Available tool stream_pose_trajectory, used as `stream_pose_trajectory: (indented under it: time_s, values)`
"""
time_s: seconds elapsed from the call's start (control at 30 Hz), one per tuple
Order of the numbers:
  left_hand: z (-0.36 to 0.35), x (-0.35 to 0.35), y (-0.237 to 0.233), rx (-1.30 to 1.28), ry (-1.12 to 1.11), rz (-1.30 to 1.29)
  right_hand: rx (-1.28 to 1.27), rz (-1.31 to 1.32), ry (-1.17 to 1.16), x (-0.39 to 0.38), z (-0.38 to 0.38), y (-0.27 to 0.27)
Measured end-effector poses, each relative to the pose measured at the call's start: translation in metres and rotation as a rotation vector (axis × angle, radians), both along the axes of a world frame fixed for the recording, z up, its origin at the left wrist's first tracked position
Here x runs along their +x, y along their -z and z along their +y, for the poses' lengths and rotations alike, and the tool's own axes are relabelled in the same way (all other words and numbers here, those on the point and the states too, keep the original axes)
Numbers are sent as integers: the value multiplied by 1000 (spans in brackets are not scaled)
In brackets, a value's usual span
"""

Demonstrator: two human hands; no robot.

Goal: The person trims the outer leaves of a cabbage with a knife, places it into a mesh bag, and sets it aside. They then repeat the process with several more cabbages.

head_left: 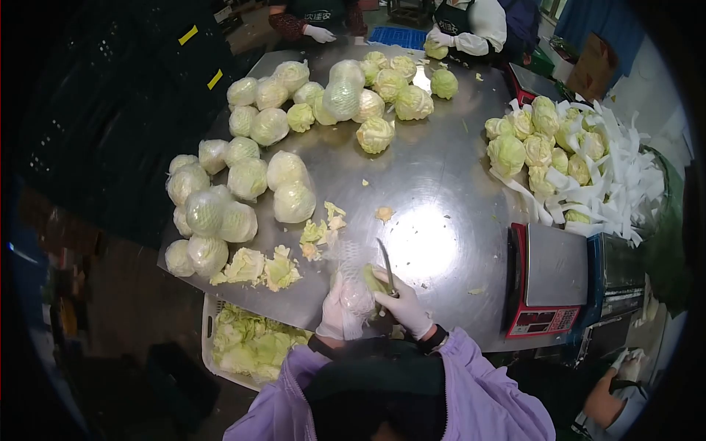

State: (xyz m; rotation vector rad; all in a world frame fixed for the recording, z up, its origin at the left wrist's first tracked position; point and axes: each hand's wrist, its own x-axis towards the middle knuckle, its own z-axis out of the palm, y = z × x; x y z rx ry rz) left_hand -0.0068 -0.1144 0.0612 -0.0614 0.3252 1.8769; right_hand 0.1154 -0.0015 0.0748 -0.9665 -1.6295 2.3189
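Note:
At the table's near edge, my white-gloved left hand (334, 312) is wrapped round a cabbage in a white foam net (357, 298). The loose end of the net stretches away from me over the metal surface. Opposite it, my gloved right hand (406, 307) grips a knife (387, 261), its blade pointing away from me and slightly left. A pale green leafy piece (373, 279) shows between the netted cabbage and my right fingers. Loose trimmed leaves (279, 269) lie to the left of my hands.
Wrapped cabbages (248, 178) crowd the left side. Bare cabbages (376, 135) sit farther back. More cabbages (538, 149) lie at right beside white foam nets (625, 176) and a red scale (553, 275). A crate of leaves (210, 345) stands below the edge. Co-workers (471, 26) stand opposite.

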Motion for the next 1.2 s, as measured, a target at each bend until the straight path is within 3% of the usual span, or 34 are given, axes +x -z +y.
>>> stream_pose_trajectory:
  time_s: [0.07, 0.17, 0.23, 0.33, 0.47, 0.67, 0.73, 0.77, 0.8, 0.83, 0.87, 0.9, 0.93, 1.0, 1.03, 1.07, 1.1, 1.17, 1.2]
  values:
    - [2, 2, -1, 91, 22, -82, 90, 125, 69, -5, 1, 27]
    - [-1, 0, 12, 245, 113, -97, 16, 45, 82, 0, 5, 44]
    - [1, 0, 11, 19, 130, 55, -45, 57, 167, -2, 8, 45]
    - [7, 5, 21, 101, 195, 147, -60, 103, 144, -2, 17, 53]
    - [29, 6, 35, 50, 176, -174, -215, 112, 235, 2, 29, 65]
    - [55, 13, 47, 53, 230, -151, -267, 115, 93, 24, 62, 70]
    - [60, 13, 76, -143, 193, 32, -362, 110, 32, 27, 70, 92]
    - [62, 13, 84, -98, 211, -126, -327, 70, 104, 22, 68, 95]
    - [59, 14, 93, -107, 231, -89, -323, 75, 111, 19, 65, 116]
    - [59, 9, 79, -113, 253, -13, -77, 151, 59, 16, 62, 147]
    - [58, 8, 62, -126, 276, 72, 170, 223, 5, 7, 55, 143]
    - [55, 6, 45, -144, 291, 218, -312, 178, 243, 7, 48, 138]
    - [52, 5, 19, -190, 266, 464, -311, 173, 229, 4, 43, 105]
    - [53, -8, -36, -353, 127, 972, 197, -22, 225, -4, 36, 59]
    - [54, -20, -49, -389, 21, 830, -117, -13, 186, -4, 41, 67]
    - [55, -42, -39, -269, -129, 489, -50, 89, 180, -10, 34, 45]
    - [58, -70, -21, -139, -277, 158, -18, -23, 61, -9, 33, 42]
    - [57, -114, -6, -287, -640, 552, 15, -135, -80, -9, 23, 42]
    - [56, -124, -14, -295, -661, 552, 266, -16, -77, -14, 12, 43]
